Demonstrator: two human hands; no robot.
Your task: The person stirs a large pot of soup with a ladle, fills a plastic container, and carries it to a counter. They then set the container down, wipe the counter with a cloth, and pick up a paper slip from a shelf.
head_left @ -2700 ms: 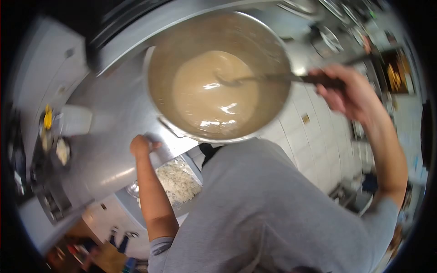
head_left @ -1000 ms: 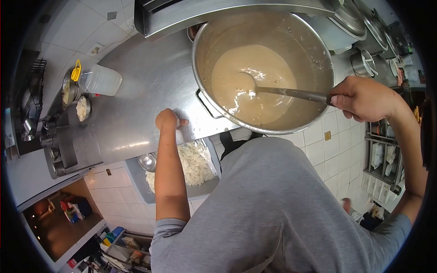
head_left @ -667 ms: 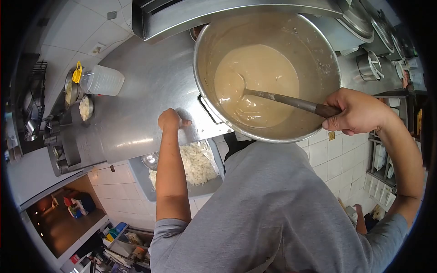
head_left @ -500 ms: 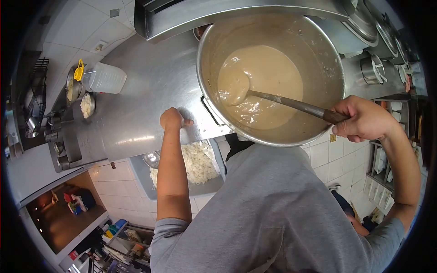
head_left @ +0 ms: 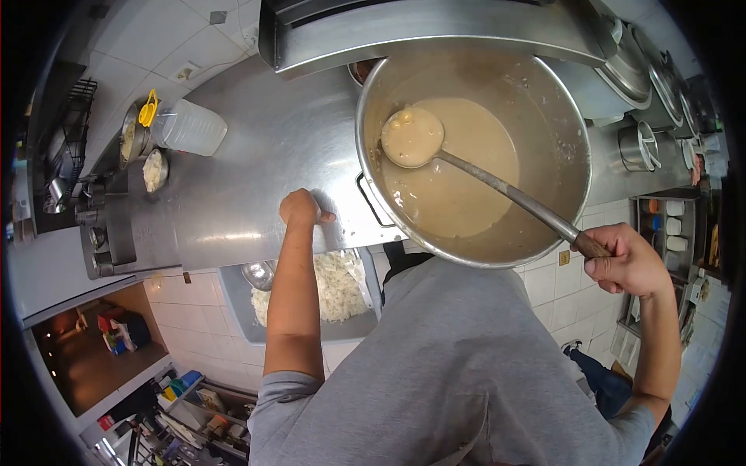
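My right hand (head_left: 628, 260) is closed around the wooden grip of a long-handled ladle (head_left: 501, 186). The ladle's round bowl is full of a pale, creamy liquid with a few bubbles on it. It is held just above the same beige liquid (head_left: 466, 210) in a large metal pot (head_left: 561, 116). On the steel counter (head_left: 256, 155), left of the pot's side handle (head_left: 371, 199), rests my left hand (head_left: 301, 208). Its fingers are curled in and the thumb points toward the pot; I see nothing in it.
A grey tub (head_left: 242, 311) of chopped white pieces (head_left: 338, 289) and a metal bowl (head_left: 258, 275) sits below the counter edge. Farther left stand a clear jug with a yellow lid (head_left: 190, 126) and a small bowl (head_left: 155, 171). A metal ledge (head_left: 435, 35) overhangs the pot's far side.
The ladle's bowl has risen from the liquid's surface and now shows full, its rim clear. My right hand has moved slightly down and outward in view. My left hand stays on the counter.
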